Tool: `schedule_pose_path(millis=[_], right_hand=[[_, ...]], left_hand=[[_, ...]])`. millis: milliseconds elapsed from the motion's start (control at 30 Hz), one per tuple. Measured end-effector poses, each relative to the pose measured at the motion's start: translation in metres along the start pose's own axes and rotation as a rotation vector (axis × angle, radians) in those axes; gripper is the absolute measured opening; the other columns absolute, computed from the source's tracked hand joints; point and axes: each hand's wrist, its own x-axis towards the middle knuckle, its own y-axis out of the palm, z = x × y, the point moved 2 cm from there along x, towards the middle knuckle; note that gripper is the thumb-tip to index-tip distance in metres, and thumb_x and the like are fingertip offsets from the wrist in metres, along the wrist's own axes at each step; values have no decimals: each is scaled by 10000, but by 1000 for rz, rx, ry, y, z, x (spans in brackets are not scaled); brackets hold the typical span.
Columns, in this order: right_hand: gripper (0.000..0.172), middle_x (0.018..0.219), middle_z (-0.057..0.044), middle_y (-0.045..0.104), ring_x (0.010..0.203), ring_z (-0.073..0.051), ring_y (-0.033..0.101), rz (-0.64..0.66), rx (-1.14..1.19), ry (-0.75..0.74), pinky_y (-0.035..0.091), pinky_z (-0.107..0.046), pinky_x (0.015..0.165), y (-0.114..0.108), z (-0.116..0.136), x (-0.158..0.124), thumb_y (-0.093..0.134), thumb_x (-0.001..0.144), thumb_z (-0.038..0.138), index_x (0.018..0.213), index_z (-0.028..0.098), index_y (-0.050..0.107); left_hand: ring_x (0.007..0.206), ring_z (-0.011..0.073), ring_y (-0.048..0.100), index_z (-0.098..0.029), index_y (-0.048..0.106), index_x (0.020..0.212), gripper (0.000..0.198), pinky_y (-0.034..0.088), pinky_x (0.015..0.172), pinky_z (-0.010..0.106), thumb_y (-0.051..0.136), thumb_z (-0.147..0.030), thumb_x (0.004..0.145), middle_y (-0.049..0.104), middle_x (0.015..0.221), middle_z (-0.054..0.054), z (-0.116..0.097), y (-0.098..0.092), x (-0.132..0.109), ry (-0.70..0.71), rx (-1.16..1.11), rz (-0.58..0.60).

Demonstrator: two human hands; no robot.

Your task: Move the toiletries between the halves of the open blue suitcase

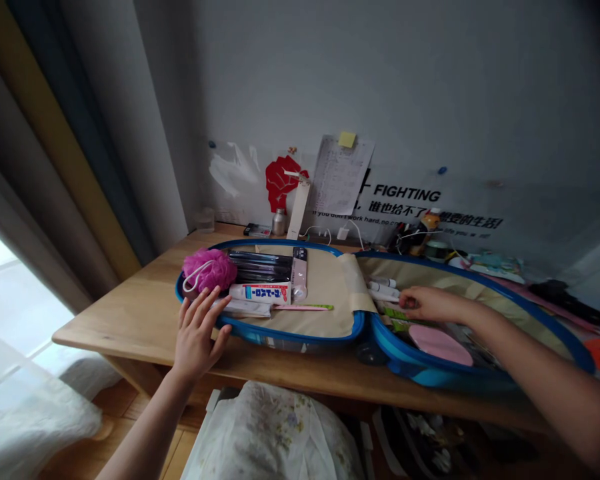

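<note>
A blue suitcase lies open on a wooden desk. Its left half holds a pink bath pouf, a toothpaste box, dark packets and a thin toothbrush. My left hand rests flat on the case's left rim just below the pouf, fingers spread and holding nothing. My right hand reaches into the right half, fingers curled over small white tubes and green-labelled items; whether it grips one is hidden. A pink oval object lies near it.
The wall behind carries a red fist cutout, a pinned paper and a "FIGHTING" banner. Small bottles, cables and clutter line the desk's back edge. Curtains hang at left. A pale patterned bundle sits below the desk.
</note>
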Motion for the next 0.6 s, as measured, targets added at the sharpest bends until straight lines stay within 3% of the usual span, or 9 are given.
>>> schedule_pose_path(millis=[167,433,600], right_hand=[[144,818,-88,727,755,-247,666,-6,8,23,447,-334,678,4,-9,-6,690,611,155,715,252,666],[154,672,-55,668,632,-199,589,-14,43,57,382,-318,636,9,-14,-12,630,714,141,642,249,548],[53,747,-70,681,684,-195,616,-53,190,66,428,-312,680,-7,-15,-15,572,819,247,767,243,580]], left_hand=[[1433,290,441,-280,513,1464,508,197,1249,480,498,-336,959,560,1481,91,0,0,0,-14,11,6],[1446,283,425,-275,508,1470,509,182,1255,465,502,-322,964,540,1503,89,-1,-1,1,5,5,-7],[1449,291,419,-270,509,1470,514,185,1253,475,501,-337,960,544,1499,94,0,-1,1,-9,11,13]])
